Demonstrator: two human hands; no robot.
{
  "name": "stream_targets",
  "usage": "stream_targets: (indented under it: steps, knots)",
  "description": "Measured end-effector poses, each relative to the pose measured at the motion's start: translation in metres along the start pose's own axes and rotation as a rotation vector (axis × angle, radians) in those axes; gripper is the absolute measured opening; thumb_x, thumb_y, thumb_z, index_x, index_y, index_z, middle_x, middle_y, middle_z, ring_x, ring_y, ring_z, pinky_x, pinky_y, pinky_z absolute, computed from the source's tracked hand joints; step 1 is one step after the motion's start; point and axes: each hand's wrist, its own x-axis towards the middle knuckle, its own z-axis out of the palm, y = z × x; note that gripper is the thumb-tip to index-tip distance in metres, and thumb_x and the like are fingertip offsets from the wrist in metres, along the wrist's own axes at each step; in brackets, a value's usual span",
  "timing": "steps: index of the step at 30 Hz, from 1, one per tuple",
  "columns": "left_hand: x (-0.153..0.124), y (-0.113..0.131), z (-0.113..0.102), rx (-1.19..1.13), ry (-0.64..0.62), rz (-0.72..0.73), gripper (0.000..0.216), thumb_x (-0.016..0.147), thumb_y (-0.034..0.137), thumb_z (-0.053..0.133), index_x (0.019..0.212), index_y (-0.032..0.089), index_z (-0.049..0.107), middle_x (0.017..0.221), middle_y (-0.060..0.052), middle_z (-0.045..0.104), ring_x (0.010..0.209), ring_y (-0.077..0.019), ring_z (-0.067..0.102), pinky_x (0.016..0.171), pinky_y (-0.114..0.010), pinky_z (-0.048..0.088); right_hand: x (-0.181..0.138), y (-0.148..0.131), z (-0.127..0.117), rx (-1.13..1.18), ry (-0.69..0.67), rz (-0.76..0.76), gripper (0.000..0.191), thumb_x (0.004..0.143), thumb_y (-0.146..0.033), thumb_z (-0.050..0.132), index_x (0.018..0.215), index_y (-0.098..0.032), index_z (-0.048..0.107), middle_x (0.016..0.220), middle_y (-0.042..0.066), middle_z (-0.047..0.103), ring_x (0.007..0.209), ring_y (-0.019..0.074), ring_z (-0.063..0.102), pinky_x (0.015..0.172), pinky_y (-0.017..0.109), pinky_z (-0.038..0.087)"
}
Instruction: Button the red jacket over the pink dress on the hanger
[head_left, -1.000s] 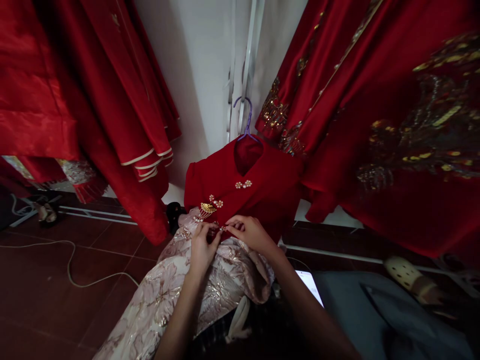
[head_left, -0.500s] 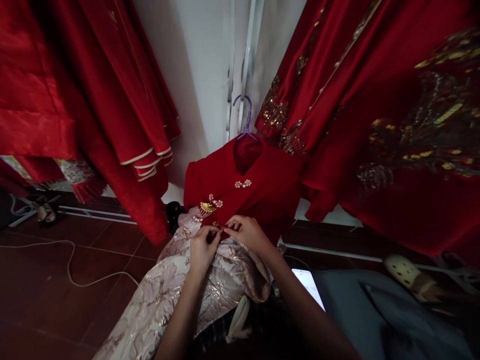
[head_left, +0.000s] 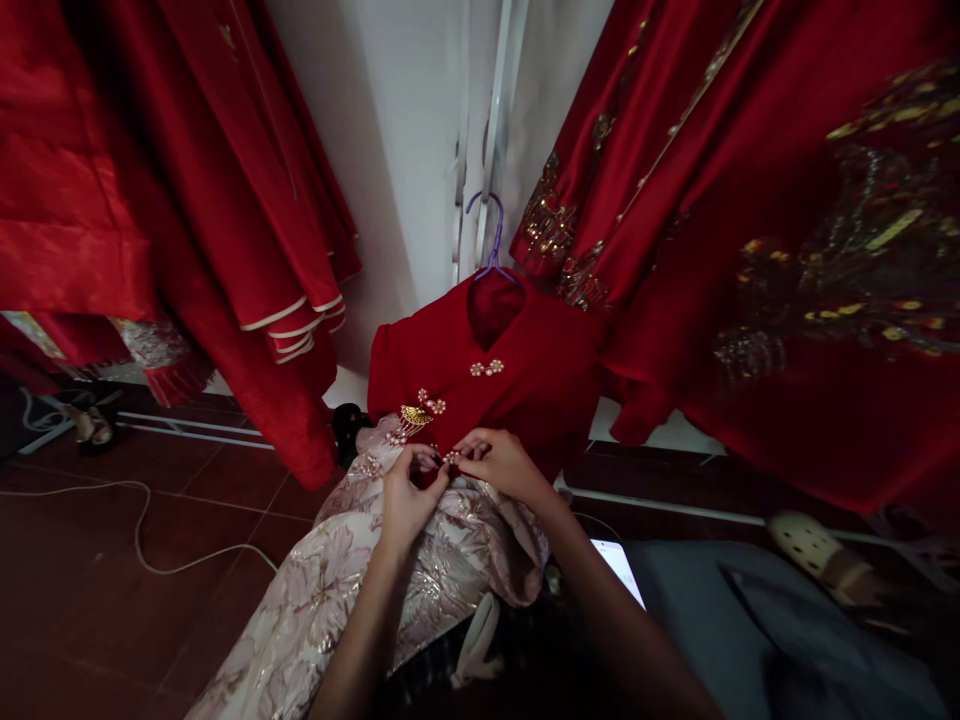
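Head view: left hand (head_left: 405,500) and right hand (head_left: 507,466) pinch beaded trim (head_left: 450,458) between red garments (head_left: 247,200).

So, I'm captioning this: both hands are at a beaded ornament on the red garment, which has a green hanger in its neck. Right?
Not quite: the hanger is purple, not green, as the head view shows. The left hand and right hand are indeed at a beaded ornament on the red garment.

Dk red tiled flr (head_left: 90,580); thin pale cable (head_left: 169,572) lying on it, curved.
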Motion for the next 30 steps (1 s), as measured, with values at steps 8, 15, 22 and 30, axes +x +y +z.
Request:
stream_targets:
  steps: [8,15,22,30]
  knots:
    - [-0.001,-0.005,-0.003,0.083,-0.001,0.040,0.018,0.077,0.032,0.062,0.088,0.018,0.064,0.083,-0.004,0.065,0.077,-0.0152,0.062,0.075,-0.029,0.050,-0.001,0.001,0.002,-0.002,0.015,0.003,0.018,0.064,-0.021,0.064,0.080,-0.015,0.071,0.076,0.004,0.071,0.065,0.0131,0.062,0.059,0.022,0.047]
    - [-0.004,-0.005,-0.003,-0.102,0.016,-0.101,0.022,0.073,0.035,0.067,0.086,0.018,0.067,0.086,-0.005,0.070,0.078,-0.0167,0.066,0.076,-0.030,0.053,0.000,0.002,0.001,0.014,-0.016,-0.007,0.019,0.065,-0.020,0.064,0.081,-0.015,0.070,0.077,0.004,0.072,0.067,0.0133,0.063,0.060,0.022,0.047]
    - [-0.002,0.004,0.004,-0.358,0.055,-0.228,0.022,0.069,0.032,0.071,0.078,0.013,0.064,0.077,-0.005,0.069,0.073,-0.0152,0.066,0.073,-0.027,0.054,0.000,0.000,0.002,0.053,-0.031,0.003,0.019,0.066,-0.023,0.065,0.082,-0.014,0.069,0.079,0.006,0.072,0.068,0.0138,0.063,0.061,0.023,0.047]
    - [0.026,0.008,0.004,-0.573,0.081,-0.333,0.038,0.073,0.045,0.063,0.095,0.014,0.063,0.083,-0.006,0.069,0.071,-0.0138,0.066,0.069,-0.028,0.055,-0.007,-0.007,-0.029,0.165,-0.214,-0.031,0.017,0.069,-0.025,0.062,0.082,-0.015,0.068,0.077,0.002,0.069,0.072,0.0133,0.061,0.067,0.025,0.047]
